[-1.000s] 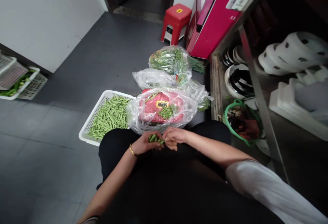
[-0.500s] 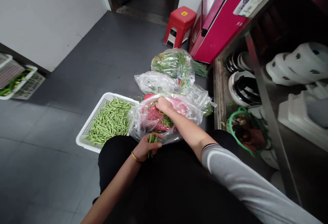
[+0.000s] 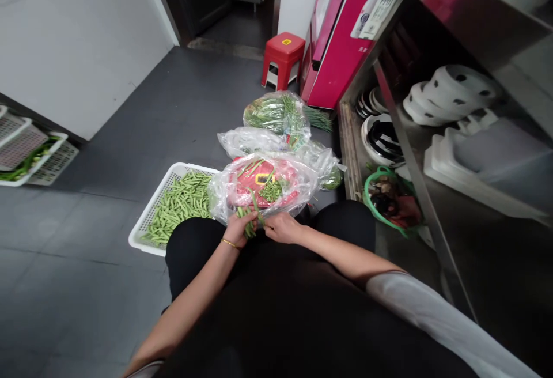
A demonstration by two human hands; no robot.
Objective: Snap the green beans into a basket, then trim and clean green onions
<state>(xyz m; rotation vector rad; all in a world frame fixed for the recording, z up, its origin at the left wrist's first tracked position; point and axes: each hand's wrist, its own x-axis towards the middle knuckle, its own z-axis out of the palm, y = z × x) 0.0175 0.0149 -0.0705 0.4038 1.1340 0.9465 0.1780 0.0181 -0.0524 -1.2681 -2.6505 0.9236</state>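
A shelf (image 3: pixel 433 216) is filling the right of the frame, a pink cabinet (image 3: pixel 343 58) is standing at upper right, a clear bag (image 3: pixel 221 193) is covering a red surface (image 3: pixel 240 192) at the centre, and a basket (image 3: pixel 138 240) of beans (image 3: pixel 181 202) is sitting to its left. At lower centre the left hand (image 3: pixel 237 229) is gripping a bunch (image 3: pixel 249 230), and the right hand (image 3: pixel 283 228) is holding its fingers curled beside a long bean (image 3: pixel 254 199), though I cannot tell whether they are pinching it. Green bits (image 3: pixel 271 191) are lying on the bag.
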